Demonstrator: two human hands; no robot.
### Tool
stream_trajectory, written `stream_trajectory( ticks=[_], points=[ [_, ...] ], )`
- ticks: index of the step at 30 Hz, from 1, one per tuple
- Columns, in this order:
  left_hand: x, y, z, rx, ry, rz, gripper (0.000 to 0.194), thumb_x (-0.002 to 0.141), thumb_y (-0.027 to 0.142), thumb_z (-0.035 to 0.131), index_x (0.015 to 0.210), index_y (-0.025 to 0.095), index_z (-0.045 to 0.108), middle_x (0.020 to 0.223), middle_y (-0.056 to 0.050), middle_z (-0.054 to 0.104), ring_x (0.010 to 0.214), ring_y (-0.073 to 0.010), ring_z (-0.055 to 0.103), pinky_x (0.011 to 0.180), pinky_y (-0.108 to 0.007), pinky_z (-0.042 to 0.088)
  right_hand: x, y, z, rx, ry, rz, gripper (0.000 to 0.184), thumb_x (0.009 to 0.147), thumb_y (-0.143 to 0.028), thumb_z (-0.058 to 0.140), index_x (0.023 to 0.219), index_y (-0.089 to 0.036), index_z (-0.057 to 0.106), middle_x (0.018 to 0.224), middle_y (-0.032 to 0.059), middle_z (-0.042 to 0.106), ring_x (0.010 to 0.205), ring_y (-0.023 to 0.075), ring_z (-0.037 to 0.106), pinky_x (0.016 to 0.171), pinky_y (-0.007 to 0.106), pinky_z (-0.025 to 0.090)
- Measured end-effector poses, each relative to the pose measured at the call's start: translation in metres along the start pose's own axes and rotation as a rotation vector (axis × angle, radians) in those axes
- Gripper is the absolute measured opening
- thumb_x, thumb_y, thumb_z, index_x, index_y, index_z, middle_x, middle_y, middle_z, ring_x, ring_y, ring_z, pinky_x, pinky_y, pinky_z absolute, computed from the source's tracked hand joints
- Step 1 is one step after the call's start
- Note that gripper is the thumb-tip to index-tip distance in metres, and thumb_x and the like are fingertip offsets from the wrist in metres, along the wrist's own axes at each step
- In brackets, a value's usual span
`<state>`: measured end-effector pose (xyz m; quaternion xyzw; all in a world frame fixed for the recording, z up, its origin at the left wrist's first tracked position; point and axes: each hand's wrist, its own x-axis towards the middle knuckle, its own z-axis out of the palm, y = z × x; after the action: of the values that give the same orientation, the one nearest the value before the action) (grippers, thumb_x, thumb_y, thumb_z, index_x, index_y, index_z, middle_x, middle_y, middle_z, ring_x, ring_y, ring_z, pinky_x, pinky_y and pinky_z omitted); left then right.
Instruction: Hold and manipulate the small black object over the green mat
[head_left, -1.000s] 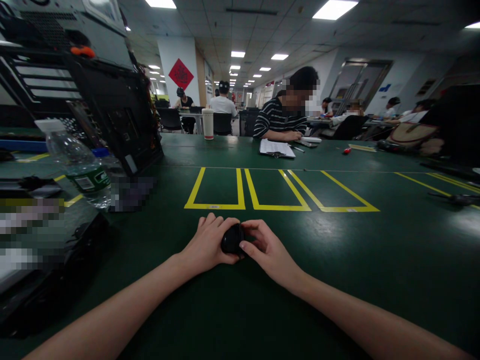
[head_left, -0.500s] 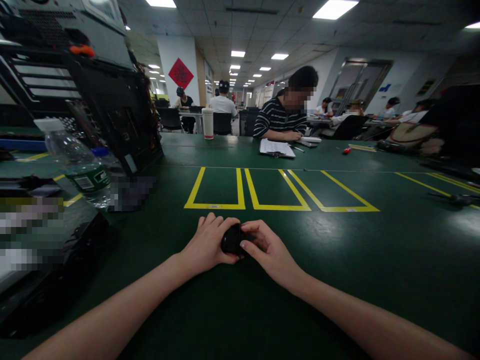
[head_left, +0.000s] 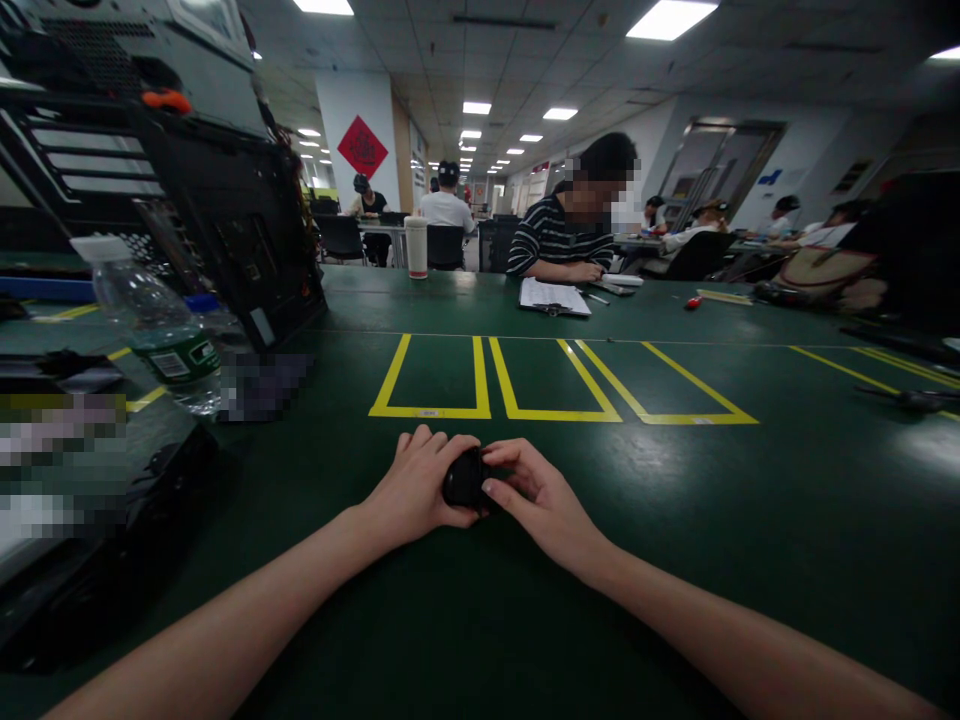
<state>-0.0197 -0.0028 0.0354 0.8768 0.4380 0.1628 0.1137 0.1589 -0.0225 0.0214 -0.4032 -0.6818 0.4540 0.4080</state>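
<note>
A small glossy black rounded object (head_left: 463,480) sits between my two hands in the middle of the head view, low over the green table or resting on it. My left hand (head_left: 416,485) is wrapped round its left side, fingers over the far edge and thumb along the near one. From the right, my right hand (head_left: 536,490) holds the object's right edge with bent thumb and fingertips. Both hands hide part of it, so its exact kind is unclear. Just beyond them, yellow tape outlines (head_left: 430,413) mark the green tabletop (head_left: 480,630).
A plastic bottle (head_left: 161,335) and an opened computer case (head_left: 225,210) stand at the left, with a black bundle (head_left: 142,540) nearer me. Across the table a person in a striped top (head_left: 559,235) sits behind a clipboard (head_left: 553,297). A white cup (head_left: 415,247) stands farther left.
Almost nothing differs. Both hands keep their hold on the black object in the same spot; my right fingertips shift only very slightly.
</note>
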Motion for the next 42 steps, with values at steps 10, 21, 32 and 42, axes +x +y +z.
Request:
stream_trajectory(
  ticks=[10, 21, 32, 42],
  points=[
    [-0.0001, 0.0001, 0.0, 0.001, 0.001, -0.008, 0.059, 0.062, 0.038, 0.063, 0.114, 0.025, 0.038, 0.1, -0.005, 0.051, 0.084, -0.0233, 0.041, 0.072, -0.035, 0.032, -0.0012, -0.002, 0.0, -0.037, -0.069, 0.002, 0.026, 0.076, -0.023, 0.052, 0.101, -0.022, 0.045, 0.104, 0.0037, 0.05, 0.094, 0.0174, 0.051, 0.079, 0.036, 0.046],
    [0.0003, 0.0001, -0.0001, -0.006, -0.006, -0.003, 0.057, 0.064, 0.042, 0.061, 0.114, 0.025, 0.039, 0.099, -0.005, 0.051, 0.083, -0.0231, 0.041, 0.072, -0.035, 0.032, 0.001, -0.0037, -0.0028, 0.062, -0.133, 0.117, 0.028, 0.077, -0.026, 0.052, 0.104, -0.021, 0.045, 0.103, 0.0038, 0.052, 0.096, 0.0173, 0.052, 0.081, 0.036, 0.046],
    [0.0004, -0.0038, 0.0053, 0.031, 0.024, 0.008, 0.06, 0.062, 0.044, 0.062, 0.114, 0.024, 0.039, 0.097, -0.005, 0.051, 0.082, -0.0229, 0.04, 0.071, -0.035, 0.032, 0.003, 0.0002, -0.0033, 0.122, -0.055, 0.049, 0.024, 0.074, -0.022, 0.056, 0.097, -0.022, 0.047, 0.102, 0.0023, 0.05, 0.098, 0.0173, 0.051, 0.081, 0.035, 0.046],
    [0.0015, -0.0056, 0.0076, 0.016, 0.029, 0.019, 0.058, 0.062, 0.039, 0.063, 0.113, 0.024, 0.039, 0.099, -0.004, 0.051, 0.083, -0.0227, 0.041, 0.071, -0.034, 0.032, -0.0004, 0.0, -0.0019, 0.06, -0.093, -0.007, 0.027, 0.074, -0.019, 0.055, 0.099, -0.022, 0.046, 0.105, 0.0025, 0.048, 0.097, 0.017, 0.051, 0.08, 0.033, 0.046]
  ],
)
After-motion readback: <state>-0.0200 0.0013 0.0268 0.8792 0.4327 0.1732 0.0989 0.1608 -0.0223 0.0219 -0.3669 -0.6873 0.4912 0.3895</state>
